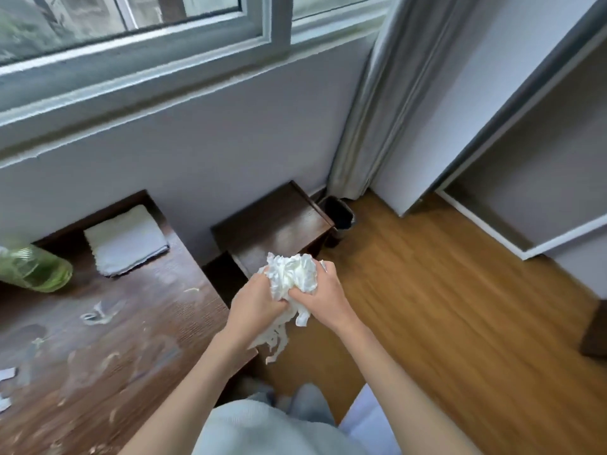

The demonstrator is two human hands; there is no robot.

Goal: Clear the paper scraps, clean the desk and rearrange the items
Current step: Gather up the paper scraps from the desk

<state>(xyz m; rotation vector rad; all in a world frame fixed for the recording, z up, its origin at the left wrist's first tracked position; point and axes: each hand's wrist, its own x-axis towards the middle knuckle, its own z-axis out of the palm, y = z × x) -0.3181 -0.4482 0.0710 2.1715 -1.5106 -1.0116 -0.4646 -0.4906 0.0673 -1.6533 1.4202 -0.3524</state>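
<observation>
Both hands — left hand (254,302) and right hand (323,298) — are clutching a crumpled white paper wad (292,274), while scraps are littering the dark wooden desk (131,323) to their left.

white paper scraps (292,274) are showing against a dark brown wood-grain desk (138,323), a see-through green bottle (36,269), a white folded cloth (126,239) and honey-brown floor (443,307).

On the desk (108,323) at the left, a folded cloth (126,239) lies at the far side, with a bottle (34,269) to its left. Right of the desk stands a small table (272,218), and a bin (340,211) is on the floor (443,307) just right of it. Both hands (254,302) hold a paper wad (292,274) between the desk and the floor at the right.
</observation>
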